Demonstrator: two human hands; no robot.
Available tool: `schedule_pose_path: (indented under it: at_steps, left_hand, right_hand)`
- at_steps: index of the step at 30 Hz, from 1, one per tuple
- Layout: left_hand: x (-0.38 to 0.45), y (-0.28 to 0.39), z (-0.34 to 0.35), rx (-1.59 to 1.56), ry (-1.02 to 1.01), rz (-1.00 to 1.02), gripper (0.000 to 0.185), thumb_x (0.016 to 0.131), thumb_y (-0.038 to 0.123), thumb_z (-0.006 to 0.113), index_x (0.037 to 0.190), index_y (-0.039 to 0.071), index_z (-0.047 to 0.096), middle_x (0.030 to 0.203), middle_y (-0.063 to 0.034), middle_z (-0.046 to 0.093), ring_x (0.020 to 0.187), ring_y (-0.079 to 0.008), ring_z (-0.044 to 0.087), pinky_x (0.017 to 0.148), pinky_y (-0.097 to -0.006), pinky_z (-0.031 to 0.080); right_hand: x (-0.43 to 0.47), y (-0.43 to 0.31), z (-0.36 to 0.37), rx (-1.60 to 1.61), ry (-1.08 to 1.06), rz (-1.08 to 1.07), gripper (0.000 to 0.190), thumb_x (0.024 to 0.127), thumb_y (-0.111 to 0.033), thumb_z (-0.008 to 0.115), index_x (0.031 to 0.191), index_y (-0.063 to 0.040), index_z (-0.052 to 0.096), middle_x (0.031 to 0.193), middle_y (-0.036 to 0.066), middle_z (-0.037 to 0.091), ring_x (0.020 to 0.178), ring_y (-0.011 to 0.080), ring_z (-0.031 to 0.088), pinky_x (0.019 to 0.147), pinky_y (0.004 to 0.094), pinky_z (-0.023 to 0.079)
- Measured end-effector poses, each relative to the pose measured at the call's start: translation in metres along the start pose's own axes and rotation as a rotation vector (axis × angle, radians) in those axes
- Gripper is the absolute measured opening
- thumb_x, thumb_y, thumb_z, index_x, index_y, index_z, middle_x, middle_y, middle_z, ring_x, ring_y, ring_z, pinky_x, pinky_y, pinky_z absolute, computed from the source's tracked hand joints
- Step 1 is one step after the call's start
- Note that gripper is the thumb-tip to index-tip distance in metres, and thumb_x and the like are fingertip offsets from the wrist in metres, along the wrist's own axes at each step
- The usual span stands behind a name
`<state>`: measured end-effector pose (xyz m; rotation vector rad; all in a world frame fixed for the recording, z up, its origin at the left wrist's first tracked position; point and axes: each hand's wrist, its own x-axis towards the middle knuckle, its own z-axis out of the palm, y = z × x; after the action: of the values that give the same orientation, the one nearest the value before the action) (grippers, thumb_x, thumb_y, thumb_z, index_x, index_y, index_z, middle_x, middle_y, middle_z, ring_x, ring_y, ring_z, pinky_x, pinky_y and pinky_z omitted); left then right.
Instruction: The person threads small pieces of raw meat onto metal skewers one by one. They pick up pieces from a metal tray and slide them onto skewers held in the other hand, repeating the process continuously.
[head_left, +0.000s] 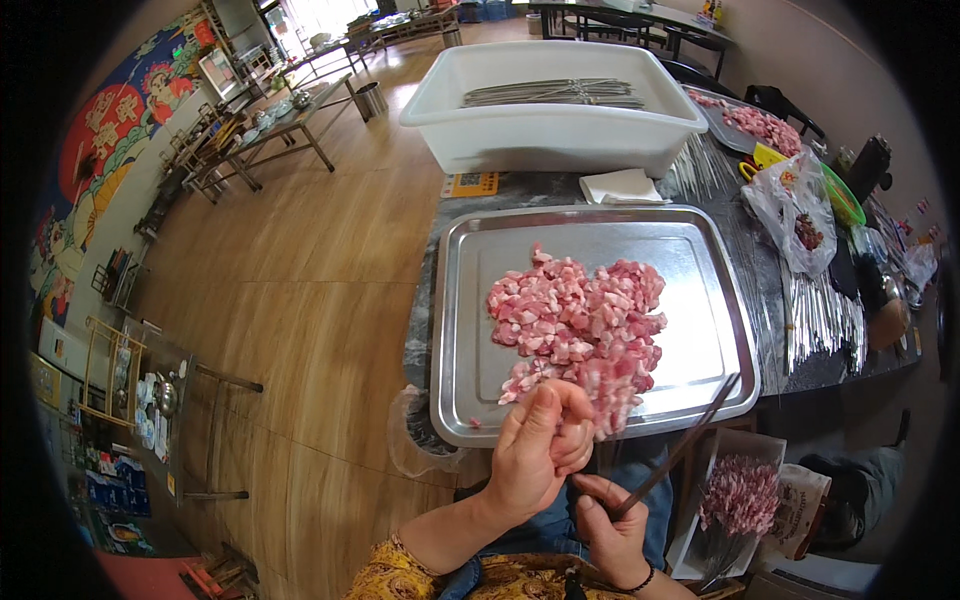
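My right hand (611, 517) is closed around a bundle of thin dark skewers (686, 448) that slants up to the right, over the tray's near corner. Several meat-loaded skewers (615, 394), blurred, stand just above it, their thin shafts running down towards its fingers. Beside them, up and to the left, is my left hand (541, 442) with its fingers curled in; whether it pinches anything is hidden. In front of both hands lies a steel tray (469, 315) bearing a heap of diced raw pink meat (566, 307).
A white plastic tub (555, 142) with metal skewers (555, 93) stands behind the tray, near folded paper (622, 186). At right are loose skewers (821, 322), a plastic bag (799, 202) and another meat tray (757, 129). Below right, a box (686, 532) holds loaded skewers (741, 491).
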<state>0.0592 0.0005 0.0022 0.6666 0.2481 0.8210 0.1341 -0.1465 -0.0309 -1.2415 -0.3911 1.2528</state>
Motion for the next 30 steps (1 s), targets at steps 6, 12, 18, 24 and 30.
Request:
schedule_pose_path:
  at_steps: [6, 12, 18, 24, 30]
  left_hand:
    - [0.007, 0.018, 0.005, 0.599, 0.072, 0.164, 0.032, 0.096, 0.008, 0.057, 0.124, -0.007, 0.052, 0.097, -0.0137, 0.065, 0.084, -0.0174, 0.065, 0.077, -0.0300, 0.054]
    - [0.001, 0.043, 0.008, 0.731, -0.095, 0.048, 0.013, 0.088, -0.008, 0.058, 0.095, -0.005, 0.068, 0.090, -0.0075, 0.065, 0.078, -0.0108, 0.063, 0.067, -0.0220, 0.051]
    - [0.079, 0.046, 0.000, 1.631, -0.296, 0.392, 0.012, 0.083, 0.003, 0.066, 0.095, 0.001, 0.066, 0.088, -0.0126, 0.063, 0.073, -0.0229, 0.063, 0.065, -0.0303, 0.050]
    - [0.105, 0.046, -0.010, 1.883, -0.281, 0.516, 0.011, 0.083, 0.009, 0.067, 0.093, 0.003, 0.066, 0.087, -0.0122, 0.061, 0.069, -0.0245, 0.057, 0.067, -0.0323, 0.047]
    - [0.060, 0.070, -0.021, 1.043, 0.073, 0.080, 0.016, 0.097, 0.012, 0.059, 0.090, -0.001, 0.065, 0.096, -0.0035, 0.064, 0.083, -0.0071, 0.061, 0.063, -0.0266, 0.049]
  right_hand:
    - [0.007, -0.035, -0.033, -0.540, 0.049, -0.500, 0.030, 0.087, 0.008, 0.055, 0.114, 0.001, 0.065, 0.095, 0.006, 0.051, 0.082, 0.0129, 0.052, 0.071, 0.0239, 0.043]
    - [0.011, -0.034, -0.046, -0.323, 0.017, -0.332, 0.015, 0.087, -0.001, 0.065, 0.101, 0.003, 0.070, 0.086, 0.006, 0.057, 0.074, 0.0142, 0.053, 0.067, 0.0250, 0.042]
    - [0.010, -0.034, -0.056, -0.126, 0.145, -0.227, 0.019, 0.092, -0.003, 0.063, 0.109, 0.002, 0.068, 0.082, 0.001, 0.057, 0.069, 0.0056, 0.049, 0.060, 0.0194, 0.036]
    - [0.008, -0.036, -0.058, -0.251, 0.234, -0.250, 0.021, 0.091, -0.001, 0.062, 0.111, 0.001, 0.068, 0.080, 0.000, 0.055, 0.068, 0.0065, 0.048, 0.059, 0.0208, 0.036]
    - [0.012, -0.030, -0.056, -0.498, 0.083, -0.447, 0.023, 0.091, 0.002, 0.060, 0.113, 0.001, 0.068, 0.075, -0.001, 0.050, 0.063, 0.0058, 0.045, 0.056, 0.0209, 0.034]
